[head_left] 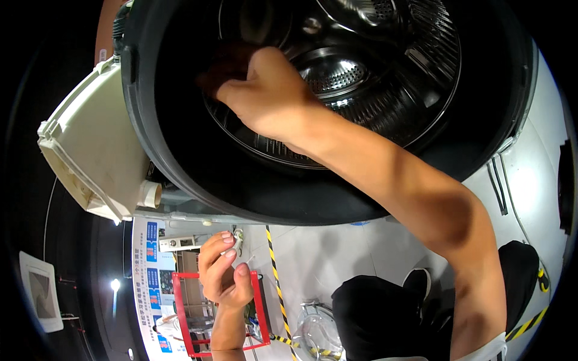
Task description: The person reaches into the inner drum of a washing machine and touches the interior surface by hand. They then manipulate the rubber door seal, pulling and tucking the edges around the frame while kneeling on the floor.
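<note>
My right hand (271, 96) reaches over the wide black rim (147, 120) of a washing machine tub, into its dark left side. Its fingers fade into shadow, so what they touch or hold is hidden. Behind it lies the shiny steel drum (385, 102), with ribbed walls and perforated, raised paddles. My left hand (223, 271) is raised below the tub, fingers loosely curled and the thumb apart from them. Nothing shows between them. A small pale fitting (238, 242) appears beside its fingertips; whether they touch it, I cannot tell.
A cream plastic housing (99, 147) with a short spout is at the tub's left. Below are a red-framed cart (262, 313), a clear round door (316, 331) and yellow-black floor tape (276, 271). A printed wall panel (144, 259) stands at lower left. Dark-clad legs (379, 316) show at lower right.
</note>
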### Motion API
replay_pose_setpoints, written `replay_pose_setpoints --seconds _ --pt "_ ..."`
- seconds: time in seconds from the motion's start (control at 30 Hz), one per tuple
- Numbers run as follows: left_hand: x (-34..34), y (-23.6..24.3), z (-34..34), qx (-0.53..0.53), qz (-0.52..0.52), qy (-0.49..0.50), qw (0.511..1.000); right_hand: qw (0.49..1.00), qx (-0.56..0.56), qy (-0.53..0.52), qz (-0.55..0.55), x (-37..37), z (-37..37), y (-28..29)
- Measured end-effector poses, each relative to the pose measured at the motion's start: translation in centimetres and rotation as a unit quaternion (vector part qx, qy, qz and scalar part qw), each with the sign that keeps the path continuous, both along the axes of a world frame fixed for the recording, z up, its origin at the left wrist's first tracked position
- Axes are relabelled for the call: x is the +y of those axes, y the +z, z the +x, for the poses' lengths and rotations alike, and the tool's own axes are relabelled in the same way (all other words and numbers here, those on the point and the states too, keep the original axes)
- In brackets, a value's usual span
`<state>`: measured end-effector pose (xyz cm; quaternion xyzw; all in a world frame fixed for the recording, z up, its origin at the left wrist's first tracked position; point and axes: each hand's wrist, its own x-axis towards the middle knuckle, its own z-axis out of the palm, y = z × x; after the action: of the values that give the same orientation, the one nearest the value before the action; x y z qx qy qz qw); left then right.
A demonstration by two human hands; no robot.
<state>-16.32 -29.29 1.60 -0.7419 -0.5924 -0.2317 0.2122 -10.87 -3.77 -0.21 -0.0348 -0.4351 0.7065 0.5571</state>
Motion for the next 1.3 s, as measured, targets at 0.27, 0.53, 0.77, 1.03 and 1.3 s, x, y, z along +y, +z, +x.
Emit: replay_pose_setpoints --seconds 0.27,0.53,0.77,1.03,1.3 --pt "1.5 3.1 -7.3 0.394 -0.229 0.089 0.886 0.991 0.127 -0.031 -0.019 1.0 -0.9 0.5" --pt "2.7 5.5 -8.3 0.51 -0.32 0.03 0.798 0.979 -0.109 -0.137 0.107 -0.8 -2.0 -0.9" --pt "3.4 5.9 -8.9 0.491 -0.329 -0.052 0.805 0.994 -0.076 -0.071 -0.012 -4.9 -1.1 0.1" --pt "2.9 5.6 -9.4 0.488 -0.36 -0.039 0.794 0.993 -0.02 -0.082 -0.081 -5.9 -2.6 0.4" --pt "2.7 6.0 -9.6 0.561 -0.395 -0.044 0.726 0.99 -0.019 -0.139 -0.02 -6.2 -3.9 0.3"
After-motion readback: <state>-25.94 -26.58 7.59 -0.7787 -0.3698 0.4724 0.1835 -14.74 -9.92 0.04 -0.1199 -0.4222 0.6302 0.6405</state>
